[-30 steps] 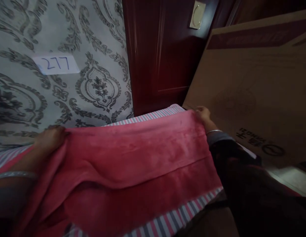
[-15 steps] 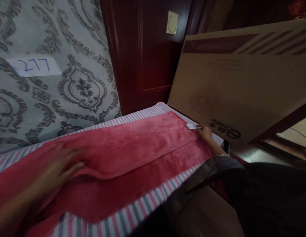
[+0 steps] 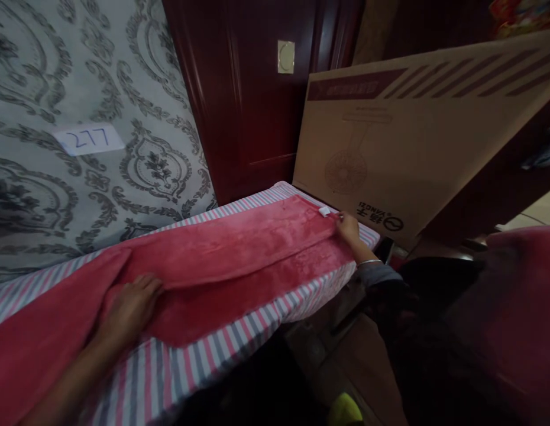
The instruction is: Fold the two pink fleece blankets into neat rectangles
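A red plush cloth point(image 3: 239, 242), folded over itself lengthwise, lies along a table or bench covered with a striped cloth point(image 3: 222, 349) in pink, grey and white. My left hand point(image 3: 135, 305) is closed on the fold's near edge at its left part, fingers curled round the fabric. At the far right end my right hand point(image 3: 347, 229) pinches the same fold near its corner. Just left of those fingers a small white tag point(image 3: 324, 210) sticks out of the red cloth. Another part of the red fabric spreads to the lower left, partly under my left forearm.
A large cardboard box point(image 3: 390, 154) leans behind the right end. Dark red wood panelling point(image 3: 266, 118) with a switch plate point(image 3: 285, 57) stands behind, beside patterned wallpaper point(image 3: 155, 165) bearing a paper label point(image 3: 91, 139) marked 277. Something yellow-green point(image 3: 345, 409) shows below.
My left hand, blurred and spread over the cloth before, has closed on the fold's edge. My right hand stays at the far corner. The fold lies straighter, and the view has shifted.
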`<move>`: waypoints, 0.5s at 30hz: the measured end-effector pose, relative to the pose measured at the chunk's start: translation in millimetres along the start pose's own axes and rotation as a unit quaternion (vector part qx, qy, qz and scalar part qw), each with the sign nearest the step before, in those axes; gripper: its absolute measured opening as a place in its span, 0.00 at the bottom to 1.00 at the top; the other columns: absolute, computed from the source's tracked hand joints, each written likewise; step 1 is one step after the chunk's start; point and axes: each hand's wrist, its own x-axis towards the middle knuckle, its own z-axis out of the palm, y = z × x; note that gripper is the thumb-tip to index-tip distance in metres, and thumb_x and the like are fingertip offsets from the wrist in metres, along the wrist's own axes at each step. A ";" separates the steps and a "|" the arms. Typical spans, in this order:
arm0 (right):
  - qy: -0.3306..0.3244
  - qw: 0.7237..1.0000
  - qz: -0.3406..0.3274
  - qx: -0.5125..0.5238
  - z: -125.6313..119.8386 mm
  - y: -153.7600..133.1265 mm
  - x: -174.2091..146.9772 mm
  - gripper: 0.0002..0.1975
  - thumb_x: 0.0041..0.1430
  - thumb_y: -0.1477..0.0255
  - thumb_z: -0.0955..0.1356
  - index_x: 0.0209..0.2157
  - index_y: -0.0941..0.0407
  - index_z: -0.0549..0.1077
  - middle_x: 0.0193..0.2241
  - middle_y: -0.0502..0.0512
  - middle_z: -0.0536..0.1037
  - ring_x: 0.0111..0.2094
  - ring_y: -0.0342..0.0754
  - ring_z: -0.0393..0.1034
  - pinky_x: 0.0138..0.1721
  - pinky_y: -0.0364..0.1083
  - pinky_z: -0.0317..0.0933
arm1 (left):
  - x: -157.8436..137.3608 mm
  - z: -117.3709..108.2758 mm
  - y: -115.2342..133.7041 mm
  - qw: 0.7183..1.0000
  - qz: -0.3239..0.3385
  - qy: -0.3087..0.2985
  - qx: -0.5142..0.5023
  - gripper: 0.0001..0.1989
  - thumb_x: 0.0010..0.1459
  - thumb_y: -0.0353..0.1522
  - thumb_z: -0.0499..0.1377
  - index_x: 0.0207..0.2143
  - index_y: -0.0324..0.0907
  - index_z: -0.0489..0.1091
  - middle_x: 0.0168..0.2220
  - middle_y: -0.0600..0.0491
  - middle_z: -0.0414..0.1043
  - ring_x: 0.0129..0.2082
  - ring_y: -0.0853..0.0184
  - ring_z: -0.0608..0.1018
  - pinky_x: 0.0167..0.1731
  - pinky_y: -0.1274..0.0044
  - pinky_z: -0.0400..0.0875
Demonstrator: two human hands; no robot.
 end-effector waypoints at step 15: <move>0.006 0.997 0.077 -0.016 -26.7 62.1 -67.5 0.14 0.55 0.71 0.69 0.43 0.61 0.80 0.32 0.60 0.82 0.35 0.54 0.76 0.34 0.45 0.65 | -50.3 23.0 -18.1 0.994 0.107 0.028 0.026 0.17 0.63 0.37 0.47 0.37 0.46 0.76 0.39 0.48 0.79 0.41 0.57 0.78 0.41 0.68 0.70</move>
